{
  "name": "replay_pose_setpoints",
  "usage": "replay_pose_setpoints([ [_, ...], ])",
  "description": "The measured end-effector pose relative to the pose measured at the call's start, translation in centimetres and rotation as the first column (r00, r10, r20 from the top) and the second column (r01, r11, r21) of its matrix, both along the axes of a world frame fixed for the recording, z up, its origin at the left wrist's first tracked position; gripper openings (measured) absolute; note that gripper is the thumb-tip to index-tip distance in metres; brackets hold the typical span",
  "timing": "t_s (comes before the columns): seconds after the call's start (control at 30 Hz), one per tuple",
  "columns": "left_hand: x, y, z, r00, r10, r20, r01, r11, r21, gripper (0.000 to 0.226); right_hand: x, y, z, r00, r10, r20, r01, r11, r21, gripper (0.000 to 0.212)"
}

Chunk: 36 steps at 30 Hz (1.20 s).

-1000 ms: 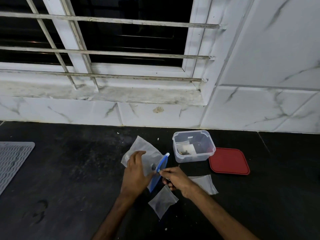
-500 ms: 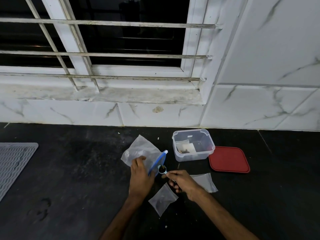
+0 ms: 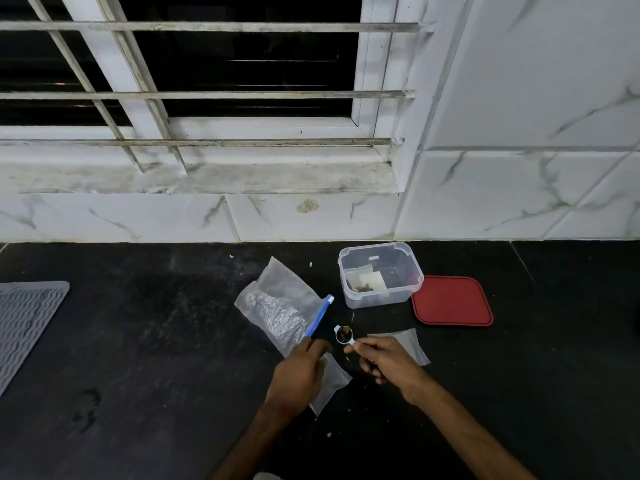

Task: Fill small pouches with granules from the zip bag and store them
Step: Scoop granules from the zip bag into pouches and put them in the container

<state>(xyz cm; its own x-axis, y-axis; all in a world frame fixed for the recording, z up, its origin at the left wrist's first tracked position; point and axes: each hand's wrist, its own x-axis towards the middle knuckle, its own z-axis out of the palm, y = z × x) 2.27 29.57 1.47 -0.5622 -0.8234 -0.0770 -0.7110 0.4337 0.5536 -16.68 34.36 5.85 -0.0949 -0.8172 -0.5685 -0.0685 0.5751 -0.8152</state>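
- Clear tub (image 3: 381, 296) at the back of the dark surface (image 3: 156, 358), open, its red lid (image 3: 452, 301) lying flat just beside it on the right.
- Inside the tub: one filled pouch (image 3: 367, 283), with a dark clump showing at its bottom.
- Zip bag (image 3: 277, 306) lies flat left of the tub, crinkled and cloudy, its blue zip edge (image 3: 320, 315) facing the hands.
- Right hand (image 3: 388, 358) pinches the handle of a pale scoop (image 3: 348, 341); dark granules (image 3: 344, 331) fill its bowl, hovering between zip bag and hand.
- Left hand (image 3: 298, 372) lies over the top of a small pouch (image 3: 334, 381); whether its fingers pinch it, I can't tell.
- A second pouch (image 3: 414, 344) lies flat under the right hand.
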Motion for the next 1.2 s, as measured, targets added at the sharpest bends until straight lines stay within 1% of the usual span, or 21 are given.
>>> replay_pose_setpoints([
  [0.1, -0.9, -0.7, -0.9, 0.973, -0.164, 0.164, 0.156, 0.986, 0.062, 0.045, -0.9, 0.6, 0.3, 1.0, -0.009, -0.008, 0.009, 1.0, -0.004, 0.023],
  [0.17, -1.5, -1.2, -1.4, 0.932, -0.246, 0.265, 0.237, 0.969, 0.066, 0.051, -1.3, 1.0, 0.6, 1.0, -0.011, -0.015, 0.011, 1.0, -0.006, 0.023],
  [0.23, -1.8, -1.6, -1.6, 0.897, -0.288, 0.335, 0.285, 0.957, 0.059, 0.048, -1.7, 1.3, 0.7, 1.0, -0.009, -0.024, 0.008, 1.0, -0.006, 0.023],
  [0.33, -1.9, -2.0, -1.6, 0.879, -0.298, 0.373, 0.313, 0.949, 0.02, 0.032, -1.9, 1.5, 0.6, 1.0, -0.003, -0.027, 0.003, 1.0, 0.003, 0.023],
  [0.43, -1.6, -2.0, -1.1, 0.894, -0.282, 0.348, 0.299, 0.954, 0.006, 0.025, -1.8, 1.6, 0.7, 0.999, 0.015, -0.037, -0.015, 1.0, 0.004, 0.022],
  [0.57, -0.2, -1.7, 0.1, 0.956, -0.182, 0.231, 0.202, 0.977, -0.065, 0.025, -1.1, 1.4, 1.2, 0.998, 0.052, -0.024, -0.052, 0.999, -0.01, 0.022],
  [0.7, 1.1, -1.2, 1.2, 0.982, -0.12, 0.144, 0.14, 0.981, -0.137, 0.024, -0.2, 0.8, 1.8, 0.997, 0.074, -0.028, -0.075, 0.997, -0.03, 0.023],
  [0.83, 1.6, -1.1, 1.0, 0.987, -0.099, 0.127, 0.115, 0.985, -0.131, 0.023, 0.9, 0.5, 2.3, 0.996, 0.089, -0.012, -0.089, 0.994, -0.055, 0.023],
  [1.0, 1.2, -0.4, 1.0, 0.991, -0.089, 0.103, 0.102, 0.986, -0.13, 0.021, 1.9, 0.2, 2.4, 0.995, 0.097, 0.018, -0.097, 0.995, -0.02, 0.023],
  [1.1, 1.1, -0.2, 1.0, 0.993, -0.092, 0.068, 0.102, 0.983, -0.154, 0.018, 2.0, 0.1, 2.0, 0.995, 0.094, -0.013, -0.094, 0.996, -0.004, 0.023],
  [1.2, 1.2, -0.1, 1.1, 0.993, -0.098, 0.064, 0.106, 0.982, -0.154, 0.018, 1.8, 0.1, 1.6, 0.991, 0.112, -0.077, -0.112, 0.994, 0.005, 0.022],
])
